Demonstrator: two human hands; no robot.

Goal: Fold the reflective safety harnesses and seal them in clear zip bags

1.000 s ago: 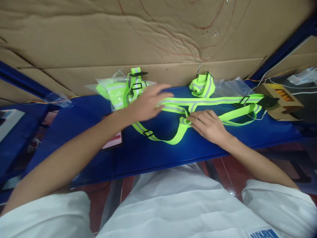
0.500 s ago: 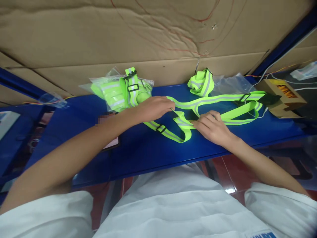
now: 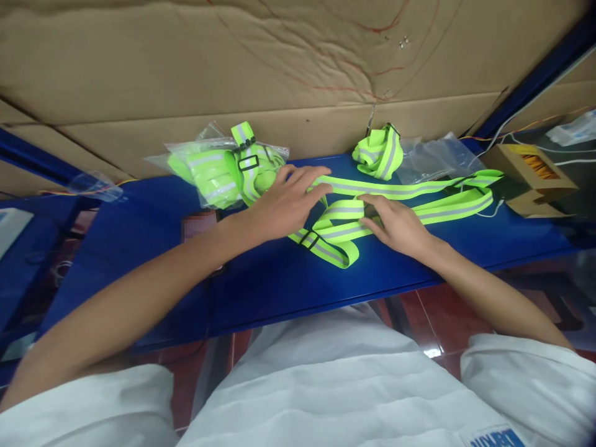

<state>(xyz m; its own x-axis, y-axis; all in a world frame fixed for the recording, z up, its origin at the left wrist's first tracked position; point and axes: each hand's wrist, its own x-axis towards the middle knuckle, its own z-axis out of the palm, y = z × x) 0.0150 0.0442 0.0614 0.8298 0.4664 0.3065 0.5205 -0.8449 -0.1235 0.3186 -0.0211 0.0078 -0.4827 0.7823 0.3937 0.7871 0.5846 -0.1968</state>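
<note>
A neon yellow-green reflective strap harness point(image 3: 395, 188) with grey stripes lies stretched over the blue table. My left hand point(image 3: 291, 202) is above its left part, fingers spread and thumb apart, gripping nothing. By a folded section of strap is my right hand point(image 3: 395, 225). Its thumb and forefinger are apart at that fold's right end, touching or nearly touching the band. Between the hands and nearer to me, a black slider buckle point(image 3: 309, 239) sits on a strap that curves round in a loop.
Behind my left hand is a clear plastic bag point(image 3: 209, 177) of similar straps. A rolled strap bundle point(image 3: 379, 153) stands at the back, beside a flat clear bag point(image 3: 433, 160). An open cardboard box point(image 3: 535, 180) is at the right. A phone-like object point(image 3: 200, 225) lies partly under my left forearm.
My left hand has let go of the strap and spread its fingers. My right thumb and fingers have parted. The middle section now lies folded flatter, and the right-hand loop has narrowed.
</note>
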